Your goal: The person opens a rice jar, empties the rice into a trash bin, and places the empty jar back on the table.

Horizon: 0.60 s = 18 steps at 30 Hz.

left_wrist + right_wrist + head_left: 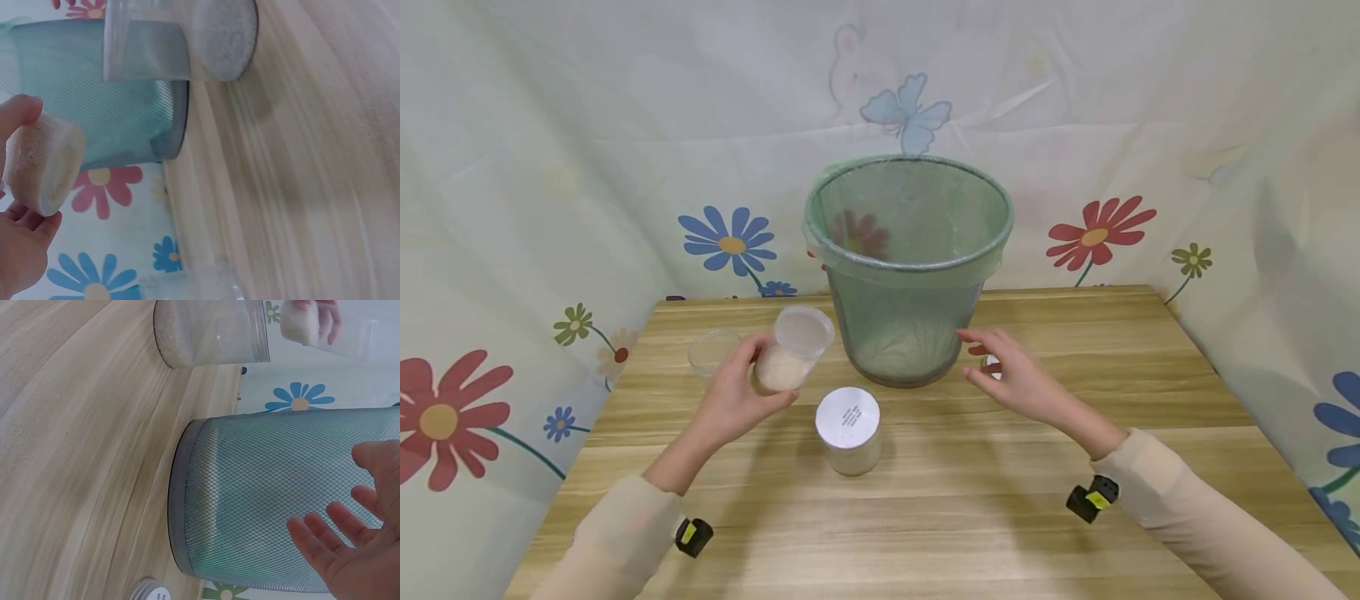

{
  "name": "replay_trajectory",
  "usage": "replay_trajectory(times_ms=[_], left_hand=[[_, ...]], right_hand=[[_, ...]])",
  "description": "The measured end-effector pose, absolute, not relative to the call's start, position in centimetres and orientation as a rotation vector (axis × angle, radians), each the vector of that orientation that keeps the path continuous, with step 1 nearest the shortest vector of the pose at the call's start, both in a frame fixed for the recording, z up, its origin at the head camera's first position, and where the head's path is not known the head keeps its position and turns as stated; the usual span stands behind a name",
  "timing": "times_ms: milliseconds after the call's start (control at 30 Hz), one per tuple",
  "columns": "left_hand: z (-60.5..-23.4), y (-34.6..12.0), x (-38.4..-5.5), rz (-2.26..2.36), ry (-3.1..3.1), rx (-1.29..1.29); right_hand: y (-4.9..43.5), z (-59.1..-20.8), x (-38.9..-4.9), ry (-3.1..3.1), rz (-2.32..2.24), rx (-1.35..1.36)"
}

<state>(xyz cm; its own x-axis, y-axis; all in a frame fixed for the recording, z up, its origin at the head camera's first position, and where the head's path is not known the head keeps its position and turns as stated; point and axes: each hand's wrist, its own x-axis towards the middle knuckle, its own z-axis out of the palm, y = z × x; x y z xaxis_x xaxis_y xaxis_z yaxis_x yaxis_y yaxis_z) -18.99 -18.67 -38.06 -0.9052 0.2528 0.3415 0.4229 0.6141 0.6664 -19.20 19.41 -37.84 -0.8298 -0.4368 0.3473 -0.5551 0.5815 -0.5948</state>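
Observation:
My left hand (737,392) grips a clear plastic jar (802,333), tilted, with white grains lying in its bottom part. In the left wrist view, fingers and thumb wrap the grain-filled end of this jar (47,162). My right hand (1018,375) is held with fingers spread beside the lower right of the mesh bin (906,325), holding nothing. A second clear jar (852,454) with a white printed top stands upright in front of the bin, pale grains in its bottom (172,334). Small white-topped lids (150,590) lie by the bin, partly hidden by my right hand in the head view.
The bin is lined with a thin green bag folded over its rim (917,265) and stands at the back of the wooden table (910,542). A clear round container (711,354) sits at the back left. Flower-printed cloth (625,167) encloses the back and sides.

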Motion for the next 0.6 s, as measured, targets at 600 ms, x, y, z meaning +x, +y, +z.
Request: replay_trajectory(times_ms=[600], left_hand=[[-36.2, -14.8, -18.6, -1.123, -2.520, -0.689]], right_hand=[[18.8, -37.1, -19.2, -2.625, 1.217, 0.834]])
